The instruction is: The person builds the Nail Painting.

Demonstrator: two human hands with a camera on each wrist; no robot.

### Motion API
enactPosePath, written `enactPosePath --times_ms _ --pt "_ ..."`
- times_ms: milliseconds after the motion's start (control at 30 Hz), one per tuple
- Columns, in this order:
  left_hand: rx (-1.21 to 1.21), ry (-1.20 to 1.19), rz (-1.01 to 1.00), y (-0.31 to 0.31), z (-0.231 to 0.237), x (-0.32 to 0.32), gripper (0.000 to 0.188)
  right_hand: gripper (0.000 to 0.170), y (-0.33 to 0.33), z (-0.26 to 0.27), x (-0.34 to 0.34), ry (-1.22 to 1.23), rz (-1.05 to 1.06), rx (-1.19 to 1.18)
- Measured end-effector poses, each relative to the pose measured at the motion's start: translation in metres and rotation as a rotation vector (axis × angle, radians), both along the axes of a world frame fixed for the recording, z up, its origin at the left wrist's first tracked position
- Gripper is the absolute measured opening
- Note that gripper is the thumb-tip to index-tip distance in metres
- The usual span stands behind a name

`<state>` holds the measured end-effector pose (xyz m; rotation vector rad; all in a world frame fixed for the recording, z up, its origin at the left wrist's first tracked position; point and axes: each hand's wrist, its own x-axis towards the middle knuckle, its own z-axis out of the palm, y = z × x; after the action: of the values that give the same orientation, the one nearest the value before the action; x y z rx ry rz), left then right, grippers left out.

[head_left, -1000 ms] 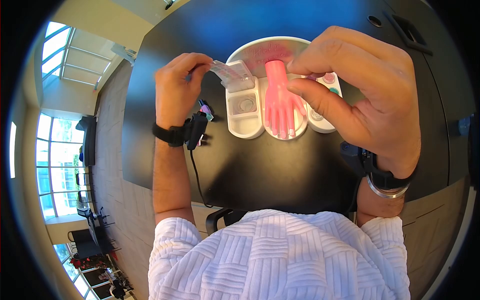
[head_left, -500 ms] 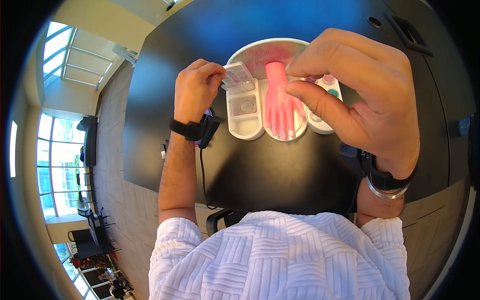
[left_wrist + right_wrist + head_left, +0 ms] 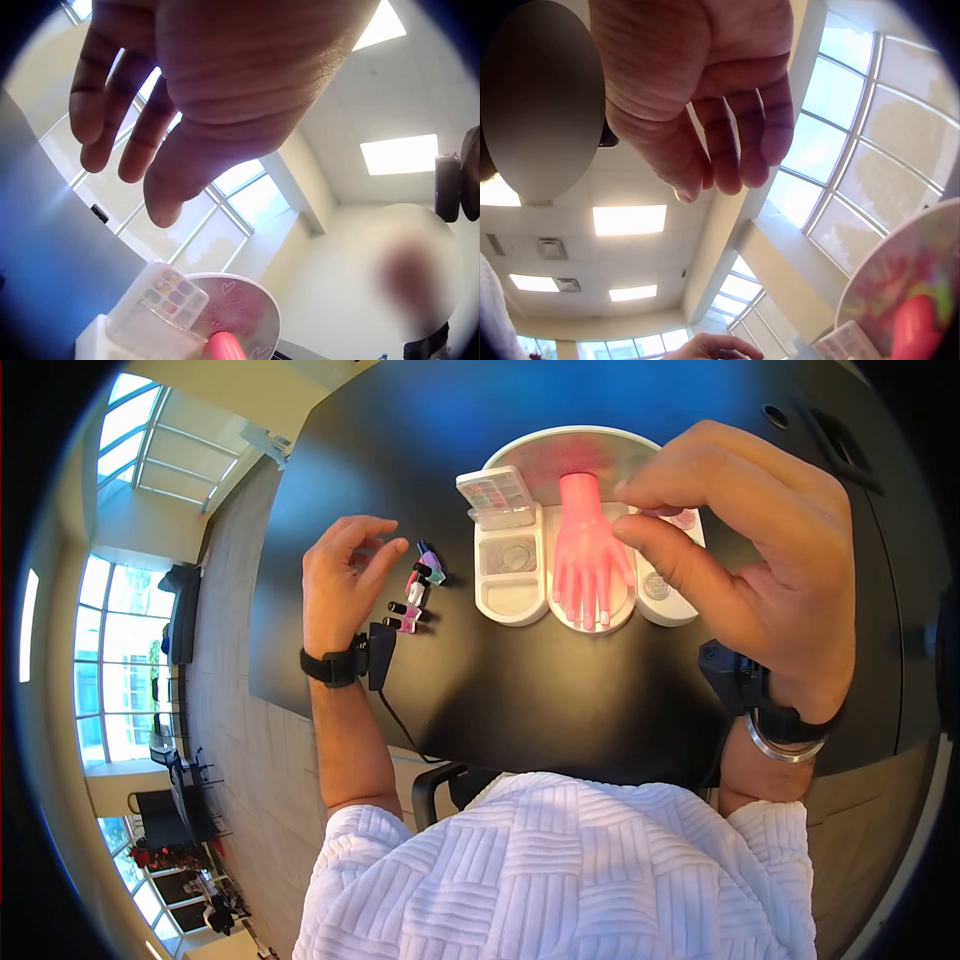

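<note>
My left hand (image 3: 345,580) hovers left of a white manicure stand, its fingers loosely bent and nothing between them. Upright at the stand's back left is a clear plastic case (image 3: 497,495) with small coloured pieces inside. A pink model hand (image 3: 588,550) lies palm down along the middle of the white stand (image 3: 512,600), fingers towards me. Over the stand's right side, my right hand (image 3: 755,550) is raised with thumb and index finger apart. Nothing shows in its grasp in the right wrist view, where the fingers (image 3: 739,142) hang relaxed. It hides part of the right compartments.
Small nail polish bottles with black caps (image 3: 405,618) lie on the dark table (image 3: 480,690) between my left hand and the stand. A rounded mirror (image 3: 560,455) rises at the stand's back. A cable (image 3: 400,728) trails from the left wrist camera over the table's near edge.
My left hand first moved right with the clear case, then let go and drew back left. The case now stands by itself. My right hand keeps nearly the same pose.
</note>
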<state>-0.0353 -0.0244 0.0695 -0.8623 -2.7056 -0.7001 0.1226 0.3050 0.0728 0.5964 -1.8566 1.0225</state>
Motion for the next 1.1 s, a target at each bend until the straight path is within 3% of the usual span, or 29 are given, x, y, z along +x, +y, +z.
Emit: enactPosePath --times_ms 100,167,367,500,1100 --pt "-0.031 -0.067 0.070 -0.026 -0.006 0.008 0.024 0.018 -0.004 0.007 0.004 0.010 -0.023 0.009" --pt "-0.043 -0.134 0.149 -0.044 -0.015 0.012 0.028 0.018 0.007 0.014 0.006 -0.135 -0.024 0.204" --pt "-0.020 -0.207 0.175 -0.077 -0.045 0.029 0.035 0.019 0.000 0.009 0.003 -0.164 0.012 0.214" --pt "-0.049 -0.209 0.233 -0.072 -0.047 0.038 0.036 0.019 -0.001 0.015 0.005 -0.208 0.029 0.220" --pt "-0.012 -0.223 0.151 -0.069 -0.065 0.038 0.021 0.022 -0.007 0.013 0.000 -0.238 0.023 0.248"
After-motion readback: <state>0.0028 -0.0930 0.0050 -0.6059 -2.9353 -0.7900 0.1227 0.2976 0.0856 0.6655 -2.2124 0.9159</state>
